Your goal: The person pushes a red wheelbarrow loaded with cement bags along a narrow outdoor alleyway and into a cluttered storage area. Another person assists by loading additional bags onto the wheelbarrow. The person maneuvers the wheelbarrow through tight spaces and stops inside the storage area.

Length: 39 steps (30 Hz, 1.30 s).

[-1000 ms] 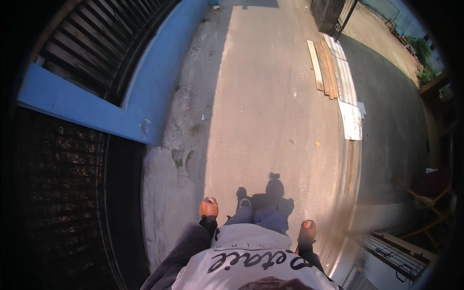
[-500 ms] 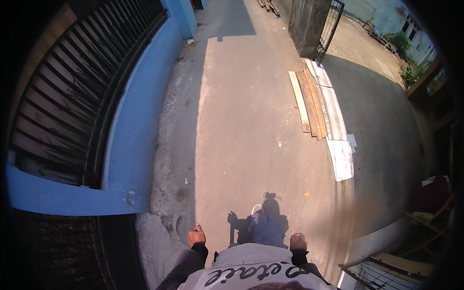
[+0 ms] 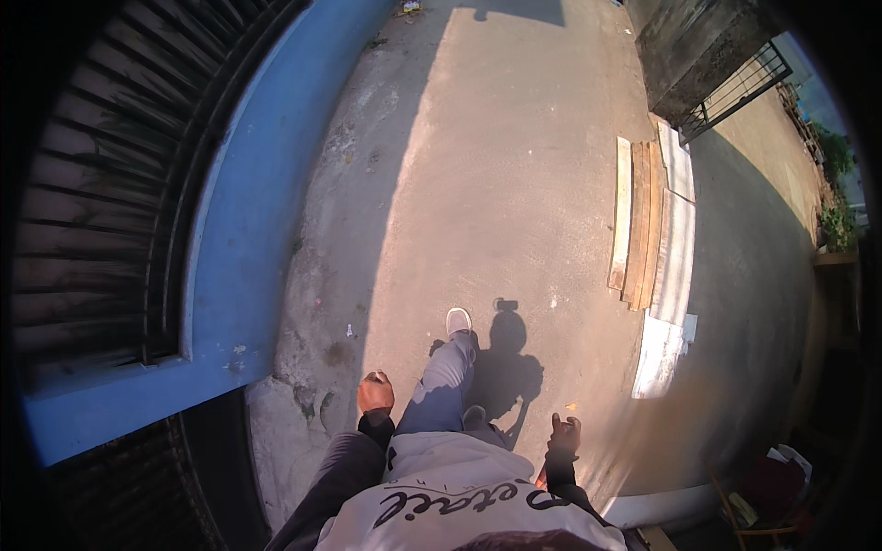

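My left hand [image 3: 376,393] hangs beside my left hip over the sunlit edge of the lane, its fingers curled closed. Whatever it may hold is hidden; a small pale spot shows by the fingertips. On the other side my right hand [image 3: 566,433] is out over the pavement, loosely bent, with a gap between thumb and fingers and nothing seen in it. Both forearms wear dark sleeves. One shoe [image 3: 458,320] is planted ahead, below a bluish-grey trouser leg [image 3: 441,381]; the other shoe [image 3: 474,418] is further back, partly covered by my light shirt [image 3: 459,487].
Along the left runs a blue wall [image 3: 243,230] with a black barred fence [image 3: 110,174]. To the right, wooden planks [image 3: 640,225] and pale boards [image 3: 675,248] line the lane. Beyond them stand a concrete pillar [image 3: 694,55] and metal gate [image 3: 742,87]. My shadow [image 3: 505,358] falls ahead.
My left shoe has stepped forward. The right hand has loosened from a closed shape and shifted slightly up. Planks, pillar and gate have slid right and down in the picture.
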Motion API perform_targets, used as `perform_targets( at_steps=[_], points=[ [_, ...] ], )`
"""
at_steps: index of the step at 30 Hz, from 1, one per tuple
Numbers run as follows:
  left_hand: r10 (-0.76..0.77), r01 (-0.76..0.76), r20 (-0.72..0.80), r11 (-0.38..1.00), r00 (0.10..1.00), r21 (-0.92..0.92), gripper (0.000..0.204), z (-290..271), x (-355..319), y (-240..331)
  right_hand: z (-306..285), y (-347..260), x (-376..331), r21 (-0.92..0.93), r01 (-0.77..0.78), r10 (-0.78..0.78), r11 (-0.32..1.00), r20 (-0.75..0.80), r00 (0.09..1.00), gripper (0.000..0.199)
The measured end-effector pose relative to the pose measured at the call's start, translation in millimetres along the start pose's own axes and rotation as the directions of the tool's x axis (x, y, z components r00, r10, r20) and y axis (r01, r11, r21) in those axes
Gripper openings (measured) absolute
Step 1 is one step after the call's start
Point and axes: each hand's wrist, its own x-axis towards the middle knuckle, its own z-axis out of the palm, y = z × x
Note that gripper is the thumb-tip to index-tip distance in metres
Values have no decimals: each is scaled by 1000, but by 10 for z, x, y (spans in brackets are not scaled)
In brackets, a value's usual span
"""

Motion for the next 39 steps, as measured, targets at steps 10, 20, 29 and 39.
perform_targets(
  at_steps=[10, 20, 29, 39],
  points=[
    [-131, 131, -8, 991, 991, 9, 41, -315, 1664, 1831, 868, -2607, 988, -418, 94, -114, 904, -24, 993, 35],
    [-48, 48, 6, 998, 999, -32, 40, -282, 3151, 3900, 1319, -4840, 2252, -492, 83, -105, 867, -18, 994, 32],
    [39, -38, 27, 999, 999, -32, 39, -392, 4280, 6297, 1754, -5950, 3891, -430, 215, -255, 877, -38, 966, 28],
    [-11, 12, 63, 1000, 998, -17, 40, -379, 5962, 8509, 2389, -8889, 5112, -336, -20, -16, 942, -102, 995, 27]
  ],
)
